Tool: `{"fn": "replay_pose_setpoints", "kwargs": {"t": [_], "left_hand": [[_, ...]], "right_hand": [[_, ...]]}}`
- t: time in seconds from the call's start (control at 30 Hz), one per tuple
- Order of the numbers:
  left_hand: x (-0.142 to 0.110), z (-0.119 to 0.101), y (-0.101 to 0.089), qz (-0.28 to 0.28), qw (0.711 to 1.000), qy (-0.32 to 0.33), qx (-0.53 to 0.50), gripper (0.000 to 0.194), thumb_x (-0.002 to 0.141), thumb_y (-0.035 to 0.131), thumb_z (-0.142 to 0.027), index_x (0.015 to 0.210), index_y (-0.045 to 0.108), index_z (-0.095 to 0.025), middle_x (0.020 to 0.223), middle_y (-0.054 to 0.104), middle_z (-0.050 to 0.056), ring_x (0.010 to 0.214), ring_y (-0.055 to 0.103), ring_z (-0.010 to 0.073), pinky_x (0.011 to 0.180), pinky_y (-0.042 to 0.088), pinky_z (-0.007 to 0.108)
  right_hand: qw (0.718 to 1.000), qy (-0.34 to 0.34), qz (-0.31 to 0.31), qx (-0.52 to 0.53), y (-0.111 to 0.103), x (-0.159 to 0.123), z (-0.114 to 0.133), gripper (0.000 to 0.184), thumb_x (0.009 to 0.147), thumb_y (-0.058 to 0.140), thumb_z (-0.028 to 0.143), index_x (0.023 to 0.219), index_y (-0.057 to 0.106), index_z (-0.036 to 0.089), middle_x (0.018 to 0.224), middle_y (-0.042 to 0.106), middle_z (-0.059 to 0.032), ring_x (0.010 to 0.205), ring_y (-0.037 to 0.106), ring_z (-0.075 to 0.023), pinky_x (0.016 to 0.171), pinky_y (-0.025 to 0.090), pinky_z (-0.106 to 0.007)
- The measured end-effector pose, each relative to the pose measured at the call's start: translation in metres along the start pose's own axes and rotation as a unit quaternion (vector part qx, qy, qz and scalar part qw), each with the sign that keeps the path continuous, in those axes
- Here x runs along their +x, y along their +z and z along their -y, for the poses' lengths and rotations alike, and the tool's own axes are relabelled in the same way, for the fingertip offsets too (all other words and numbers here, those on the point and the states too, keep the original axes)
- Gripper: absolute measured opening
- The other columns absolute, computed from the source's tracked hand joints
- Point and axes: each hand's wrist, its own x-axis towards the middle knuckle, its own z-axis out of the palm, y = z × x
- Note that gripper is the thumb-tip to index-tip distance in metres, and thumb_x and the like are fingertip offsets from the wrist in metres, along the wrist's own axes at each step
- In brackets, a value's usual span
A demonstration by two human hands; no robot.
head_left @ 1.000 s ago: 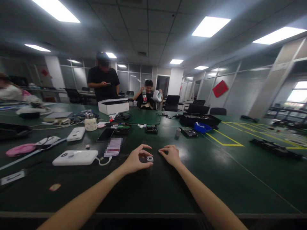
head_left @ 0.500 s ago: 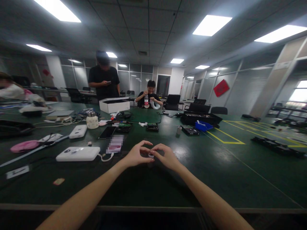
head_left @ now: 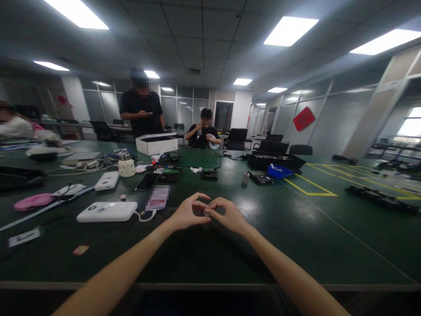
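Note:
Both my hands meet above the near middle of the green table. My right hand is closed, its thumb and fingertips pinching a small pale, roundish piece. Its kind is too small and covered to make out. My left hand curls in a C shape, with its thumb below the piece and its middle fingers at the piece's far side; its index finger arches above. Left of my hands, a phone with a lit screen is joined by a short white cable to a white power bank.
Circuit boards, a small metal cylinder, a black drive-like unit and a blue tray lie farther back. A white box stands behind. One person stands opposite; another sits.
My hands stay nearly in place; the pale piece has turned slightly and shows less between my fingertips. Across the table, the seated person's bottle has been raised or tilted toward the face.

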Motion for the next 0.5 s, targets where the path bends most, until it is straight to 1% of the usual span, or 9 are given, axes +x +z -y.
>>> {"fn": "replay_pose_setpoints", "kwargs": {"t": [0.1, 0.17, 0.2, 0.27, 0.33, 0.37, 0.43, 0.5], "left_hand": [[0.0, -0.002, -0.001, 0.005, 1.0, 0.002, -0.003, 0.065, 0.058, 0.079, -0.025, 0.114, 0.047, -0.018, 0.101, 0.068, 0.009, 0.091, 0.066, 0.0217, 0.083, 0.05, 0.038], [0.001, -0.003, -0.003, -0.011, 1.0, 0.0, 0.002, 0.069, 0.056, 0.081, -0.028, 0.115, 0.047, -0.017, 0.104, 0.066, 0.011, 0.088, 0.066, 0.0213, 0.08, 0.05, 0.037], [0.002, -0.004, -0.004, -0.027, 1.0, 0.001, 0.007, 0.068, 0.056, 0.081, -0.029, 0.114, 0.048, -0.017, 0.103, 0.066, 0.011, 0.086, 0.066, 0.0211, 0.079, 0.051, 0.036], [0.003, -0.006, -0.006, -0.062, 0.998, 0.004, 0.023, 0.062, 0.058, 0.08, -0.032, 0.111, 0.05, -0.016, 0.096, 0.067, 0.01, 0.084, 0.066, 0.0207, 0.076, 0.05, 0.035], [0.003, -0.008, -0.006, -0.091, 0.995, 0.008, 0.048, 0.055, 0.062, 0.077, -0.034, 0.107, 0.052, -0.016, 0.085, 0.07, 0.007, 0.082, 0.066, 0.0208, 0.075, 0.05, 0.034], [0.003, -0.009, -0.005, -0.098, 0.993, 0.011, 0.058, 0.053, 0.063, 0.076, -0.035, 0.106, 0.052, -0.016, 0.081, 0.071, 0.006, 0.08, 0.066, 0.0207, 0.074, 0.05, 0.034], [0.002, -0.01, -0.004, -0.098, 0.993, 0.018, 0.064, 0.05, 0.064, 0.076, -0.034, 0.105, 0.054, -0.016, 0.077, 0.072, 0.005, 0.076, 0.067, 0.0206, 0.074, 0.05, 0.034], [0.002, -0.011, -0.002, -0.093, 0.994, 0.026, 0.059, 0.048, 0.063, 0.076, -0.031, 0.103, 0.056, -0.016, 0.076, 0.073, 0.004, 0.077, 0.068, 0.0207, 0.076, 0.05, 0.034]], "right_hand": [[0.999, 0.032, -0.002, 0.022, 0.003, 0.0, 0.001, 0.021, 0.079, 0.062, 0.036, 0.073, 0.065, 0.016, 0.08, 0.065, -0.0037, 0.077, 0.059, -0.0164, 0.074, 0.045, -0.029], [0.994, 0.068, 0.016, 0.083, 0.003, 0.001, 0.0, 0.025, 0.079, 0.059, 0.038, 0.072, 0.064, 0.015, 0.077, 0.064, -0.0032, 0.076, 0.059, -0.0169, 0.073, 0.045, -0.03], [0.988, 0.087, 0.025, 0.128, 0.003, 0.001, -0.002, 0.026, 0.08, 0.057, 0.039, 0.072, 0.063, 0.015, 0.076, 0.064, -0.003, 0.076, 0.059, -0.0171, 0.074, 0.046, -0.03], [0.966, 0.127, 0.035, 0.223, 0.002, 0.002, -0.006, 0.024, 0.08, 0.054, 0.036, 0.073, 0.062, 0.015, 0.076, 0.065, -0.0026, 0.078, 0.06, -0.017, 0.076, 0.046, -0.031], [0.941, 0.161, 0.039, 0.294, 0.001, 0.001, -0.01, 0.017, 0.075, 0.057, 0.031, 0.08, 0.062, 0.016, 0.078, 0.065, -0.0013, 0.078, 0.06, -0.0161, 0.076, 0.046, -0.03], [0.932, 0.175, 0.046, 0.314, 0.001, 0.001, -0.012, 0.018, 0.071, 0.061, 0.028, 0.085, 0.061, 0.017, 0.079, 0.065, -0.0003, 0.077, 0.06, -0.0156, 0.075, 0.046, -0.03], [0.921, 0.194, 0.074, 0.329, 0.002, -0.001, -0.014, 0.032, 0.062, 0.069, 0.022, 0.092, 0.058, 0.019, 0.08, 0.065, 0.0016, 0.078, 0.061, -0.0154, 0.074, 0.047, -0.029], [0.924, 0.193, 0.096, 0.315, 0.005, -0.003, -0.015, 0.042, 0.057, 0.075, 0.02, 0.094, 0.056, 0.019, 0.084, 0.065, 0.0013, 0.082, 0.062, -0.016, 0.077, 0.048, -0.031]]}}
